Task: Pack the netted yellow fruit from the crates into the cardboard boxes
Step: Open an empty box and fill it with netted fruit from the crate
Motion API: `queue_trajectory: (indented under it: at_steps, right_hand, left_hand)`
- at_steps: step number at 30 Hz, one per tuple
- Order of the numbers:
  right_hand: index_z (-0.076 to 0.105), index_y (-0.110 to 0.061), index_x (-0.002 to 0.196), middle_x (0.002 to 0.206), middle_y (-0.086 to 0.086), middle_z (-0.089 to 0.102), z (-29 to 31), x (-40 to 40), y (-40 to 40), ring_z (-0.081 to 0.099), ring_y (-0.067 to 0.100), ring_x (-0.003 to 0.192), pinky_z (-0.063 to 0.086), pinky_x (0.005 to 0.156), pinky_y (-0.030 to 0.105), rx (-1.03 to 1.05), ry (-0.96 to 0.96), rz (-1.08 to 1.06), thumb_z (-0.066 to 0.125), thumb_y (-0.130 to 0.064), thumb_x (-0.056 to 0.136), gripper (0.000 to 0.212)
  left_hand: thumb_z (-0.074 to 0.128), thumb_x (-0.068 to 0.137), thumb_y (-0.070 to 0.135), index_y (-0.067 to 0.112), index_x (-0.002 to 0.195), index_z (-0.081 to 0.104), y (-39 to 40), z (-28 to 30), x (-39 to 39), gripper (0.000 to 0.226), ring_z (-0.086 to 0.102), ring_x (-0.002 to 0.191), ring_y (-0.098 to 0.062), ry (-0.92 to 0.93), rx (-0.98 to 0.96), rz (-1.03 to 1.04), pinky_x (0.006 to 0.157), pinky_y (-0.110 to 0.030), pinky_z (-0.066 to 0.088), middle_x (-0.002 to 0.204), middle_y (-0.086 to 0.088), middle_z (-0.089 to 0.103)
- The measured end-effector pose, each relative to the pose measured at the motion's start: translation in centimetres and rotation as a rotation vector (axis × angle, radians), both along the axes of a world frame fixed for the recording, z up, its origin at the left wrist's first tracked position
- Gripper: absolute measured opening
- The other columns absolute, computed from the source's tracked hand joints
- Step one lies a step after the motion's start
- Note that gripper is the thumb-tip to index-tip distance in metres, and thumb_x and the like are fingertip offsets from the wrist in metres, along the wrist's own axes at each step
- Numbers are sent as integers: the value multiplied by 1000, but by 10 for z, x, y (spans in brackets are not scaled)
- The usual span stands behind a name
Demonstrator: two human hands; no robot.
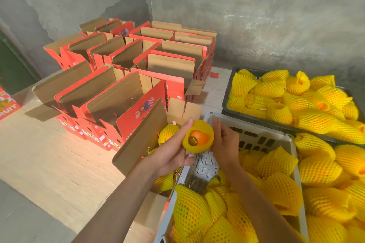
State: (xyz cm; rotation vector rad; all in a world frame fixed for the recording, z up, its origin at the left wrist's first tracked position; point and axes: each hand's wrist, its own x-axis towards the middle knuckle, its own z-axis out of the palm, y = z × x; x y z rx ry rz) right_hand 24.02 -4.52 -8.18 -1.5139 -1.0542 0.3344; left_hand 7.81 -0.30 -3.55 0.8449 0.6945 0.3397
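Yellow foam netting sleeves the fruit [198, 137] you hold at the centre of the view, above the gap between the open cardboard box [142, 136] at 9 o'clock and the grey crate [256, 136] at 3 o'clock. Your left hand [173, 150] cups it from below, fingers curled round the sleeve; your right hand [224, 140] rests against its far side with fingers nearly straight. The net looks soft and springy, so it probably cushions but may slide over the smooth orange skin showing at the stickered end; grip the middle, not the loose net ends. Netted fruit [167, 133] already lie in the box. Its raised flap stands at 9 o'clock, the black crate [229, 94] at 1 o'clock, empty red boxes [126, 59] at 11 o'clock.
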Motion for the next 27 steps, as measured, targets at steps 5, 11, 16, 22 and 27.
queue_trajectory:
  at_steps: [5, 11, 16, 22, 27]
  right_hand:
    - [49, -6, 66, 54, 9, 47, 1, 2, 0, 44, 27, 48, 38, 46, 46, 49, -140, -5, 44, -46, 107, 57]
    - [54, -11, 78, 60, 5, 54, -9, 11, 0, 57, 29, 52, 50, 49, 53, -115, -120, 57, 39, -43, 110, 47]
    - [59, -13, 76, 66, 6, 62, -13, 9, -1, 62, 25, 58, 55, 62, 50, -368, -269, 238, 41, -41, 110, 48]
    - [61, -11, 77, 67, 8, 65, -17, 7, -9, 58, 19, 51, 54, 57, 47, -434, -194, 278, 42, -41, 110, 49]
    - [61, -17, 74, 64, 3, 64, -18, 9, -12, 61, 20, 52, 54, 56, 48, -424, -169, 241, 43, -46, 109, 49]
  left_hand:
    - [62, 69, 90, 9, 126, 69, -5, -1, -5, 100, 66, 104, -30, -146, -273, -91, 86, -43, 57, 123, -17, 61]
    - [85, 69, 65, 13, 139, 56, 16, 8, -35, 91, 69, 115, -34, -10, 14, 252, 79, -41, 63, 127, -14, 70]
    - [94, 66, 47, 38, 147, 29, 47, -4, -62, 104, 50, 132, -23, 816, 1126, 136, 103, -46, 49, 146, 6, 50]
    - [80, 74, 61, 32, 153, 31, 38, -20, -60, 97, 36, 137, -28, 1288, 1441, -283, 107, -45, 42, 149, -1, 39]
    - [73, 87, 45, 22, 138, 50, 24, -9, -77, 61, 40, 129, -31, 1279, 1549, 45, 103, -43, 40, 145, -6, 44]
